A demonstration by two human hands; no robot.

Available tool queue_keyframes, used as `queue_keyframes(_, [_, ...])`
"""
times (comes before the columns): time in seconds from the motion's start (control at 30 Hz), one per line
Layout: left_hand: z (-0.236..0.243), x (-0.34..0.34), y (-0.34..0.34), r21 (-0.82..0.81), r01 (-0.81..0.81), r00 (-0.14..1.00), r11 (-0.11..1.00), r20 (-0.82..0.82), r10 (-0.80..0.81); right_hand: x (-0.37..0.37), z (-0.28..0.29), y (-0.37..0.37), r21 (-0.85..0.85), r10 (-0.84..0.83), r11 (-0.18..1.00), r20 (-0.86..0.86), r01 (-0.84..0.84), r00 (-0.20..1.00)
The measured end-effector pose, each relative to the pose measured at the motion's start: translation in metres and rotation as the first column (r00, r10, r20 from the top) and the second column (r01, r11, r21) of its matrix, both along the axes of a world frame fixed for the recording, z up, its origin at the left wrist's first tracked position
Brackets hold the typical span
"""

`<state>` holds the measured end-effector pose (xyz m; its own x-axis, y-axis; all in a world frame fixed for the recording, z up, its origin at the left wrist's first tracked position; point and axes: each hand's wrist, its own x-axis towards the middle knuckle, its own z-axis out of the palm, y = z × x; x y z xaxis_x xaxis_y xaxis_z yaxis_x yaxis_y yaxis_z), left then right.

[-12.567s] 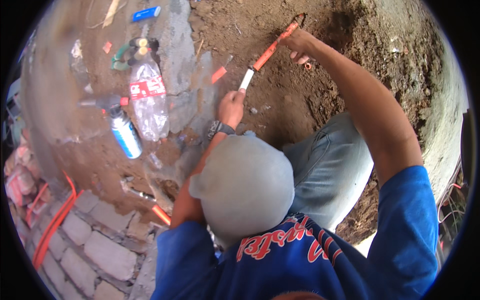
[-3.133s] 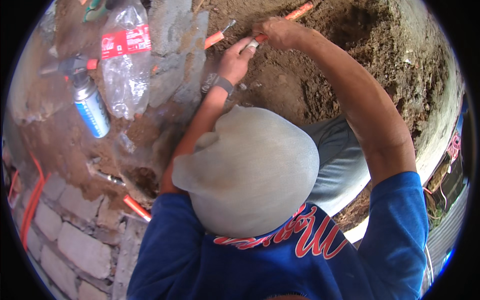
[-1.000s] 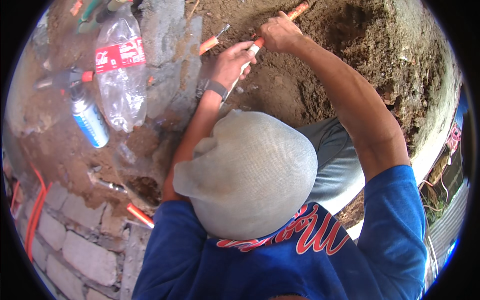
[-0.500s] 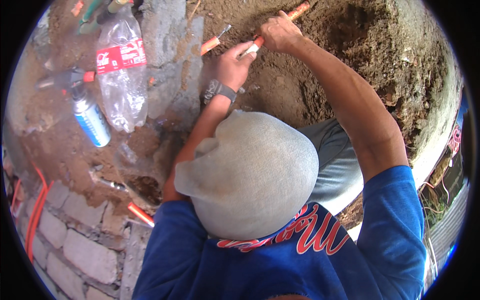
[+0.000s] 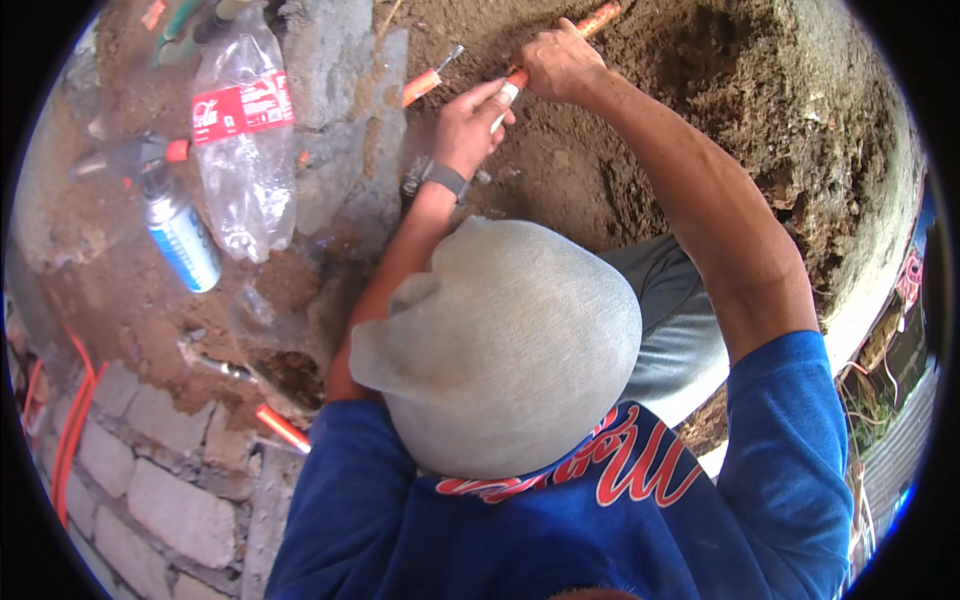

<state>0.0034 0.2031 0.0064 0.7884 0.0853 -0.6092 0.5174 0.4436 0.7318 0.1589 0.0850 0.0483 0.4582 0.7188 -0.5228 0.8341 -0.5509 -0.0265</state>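
Head cam: left hand (image 5: 468, 128) has a white piece (image 5: 508, 92) pinched in it, right hand (image 5: 562, 65) is wrapped around an orange tube (image 5: 600, 18) that pokes past the knuckles over the dirt (image 5: 570, 180). They meet between the hands; can't tell how snugly. Imo a slack pinch could let the white piece twist, and crumbly soil could get in the joint. Concrete strip's (image 5: 345, 100) right edge crowds the left hand; more room rightward, over the dirt.

Orange tube (image 5: 602, 16) meeting a white rod (image 5: 507, 94)
Both slender, partly hidden, slanting up rightward over soil (image 5: 560, 160); orange surface mottled
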Motion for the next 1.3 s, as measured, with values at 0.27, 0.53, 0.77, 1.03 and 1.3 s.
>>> queue_keyframes(0.27, [0.000, 0.000, 0.005, -0.210, 0.001, 1.000, 0.978, 0.014, 0.002, -0.001, 0.003, 0.007, -0.047, -0.032, 0.998, -0.010, 0.031, 0.999])
queue_keyframes(0.53, [-0.005, 0.002, 0.006, -0.151, 0.067, 0.998, 0.986, 0.025, -0.064, 0.001, 0.003, 0.005, -0.047, -0.007, 0.999, -0.012, 0.006, 1.000])
queue_keyframes(0.77, [-0.010, -0.001, 0.002, 0.157, 0.082, 0.996, 0.984, 0.024, -0.087, 0.002, 0.000, 0.002, -0.027, -0.002, 1.000, -0.018, 0.002, 1.000])
queue_keyframes(1.03, [-0.016, 0.001, -0.001, 0.362, 0.061, 0.995, 0.930, 0.050, -0.085, 0.002, -0.003, 0.002, -0.025, 0.006, 1.000, -0.005, -0.006, 1.000])
queue_keyframes(1.3, [-0.034, 0.000, -0.004, 0.556, -0.036, 0.979, 0.830, 0.187, -0.083, 0.001, -0.004, 0.002, -0.046, 0.020, 0.999, 0.007, -0.020, 1.000])
